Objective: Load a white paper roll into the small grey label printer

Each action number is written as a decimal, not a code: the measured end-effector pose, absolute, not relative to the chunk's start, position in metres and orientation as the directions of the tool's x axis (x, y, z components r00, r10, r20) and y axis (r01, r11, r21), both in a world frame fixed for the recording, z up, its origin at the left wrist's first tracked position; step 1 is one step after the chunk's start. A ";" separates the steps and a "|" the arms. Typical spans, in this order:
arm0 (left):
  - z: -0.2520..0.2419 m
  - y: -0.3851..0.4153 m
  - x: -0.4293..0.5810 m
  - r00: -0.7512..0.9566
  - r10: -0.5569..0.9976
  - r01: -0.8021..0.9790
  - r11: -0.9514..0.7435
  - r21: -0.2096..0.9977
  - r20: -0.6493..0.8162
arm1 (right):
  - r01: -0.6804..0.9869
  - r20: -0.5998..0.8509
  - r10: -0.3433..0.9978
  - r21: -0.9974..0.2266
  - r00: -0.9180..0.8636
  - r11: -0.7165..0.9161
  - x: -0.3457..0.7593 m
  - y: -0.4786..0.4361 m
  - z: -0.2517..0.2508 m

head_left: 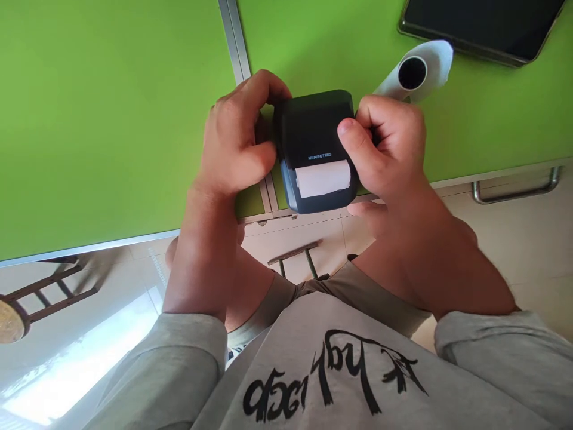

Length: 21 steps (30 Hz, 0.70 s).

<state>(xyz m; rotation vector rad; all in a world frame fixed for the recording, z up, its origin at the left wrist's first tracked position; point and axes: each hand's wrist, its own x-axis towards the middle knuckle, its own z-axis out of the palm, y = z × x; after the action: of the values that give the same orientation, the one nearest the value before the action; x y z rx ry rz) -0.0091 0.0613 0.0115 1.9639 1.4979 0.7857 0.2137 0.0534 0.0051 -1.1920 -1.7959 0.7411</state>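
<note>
A small dark label printer [317, 128] marked NIIMBOT is held between both my hands above the near edge of the green table. White label paper [323, 178] sticks out of its front slot. My left hand [239, 131] grips the printer's left side, fingers curled around its far corner and thumb at the side. On the right side my right hand [389, 143] is closed, its thumb lying on the lid's right edge and its other fingers bent beside the body. Just beyond my right hand stands a white paper roll [396, 82] with a dark hollow core and a loose end.
The green table [111, 119] has a metal seam [233, 39] running toward me. A black tablet-like device [483, 27] lies at the far right. A metal handle [517, 190] juts from the front edge. Wooden stools [49, 292] are on the floor.
</note>
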 end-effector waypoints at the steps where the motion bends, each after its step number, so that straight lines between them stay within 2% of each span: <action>1: 0.012 0.062 -0.009 0.221 0.969 0.616 -0.226 0.755 0.110 | 0.443 0.316 0.929 -0.817 -0.192 0.370 0.213 0.053 0.005; 3: 0.012 0.062 -0.009 0.240 0.966 0.570 -0.217 0.793 0.092 | 0.453 0.324 0.929 -0.811 -0.180 0.371 0.212 0.053 0.004; 11: 0.018 0.061 -0.005 0.211 0.975 0.578 -0.181 0.796 0.069 | 0.410 0.356 0.922 -0.826 -0.153 0.387 0.207 0.050 0.009; 18: 0.019 0.063 -0.007 0.201 0.979 0.616 -0.153 0.773 0.033 | 0.452 0.280 0.945 -0.830 -0.168 0.326 0.207 0.047 0.014; 21: 0.020 0.063 -0.008 0.215 0.977 0.636 -0.145 0.758 0.007 | 0.432 0.308 0.935 -0.829 -0.175 0.354 0.207 0.047 0.012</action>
<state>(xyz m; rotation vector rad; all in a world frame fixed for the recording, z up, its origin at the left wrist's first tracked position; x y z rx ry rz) -0.0084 0.0626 0.0196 1.8613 1.4916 0.6917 0.2074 0.0470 0.0121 -1.2119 -1.7686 0.7460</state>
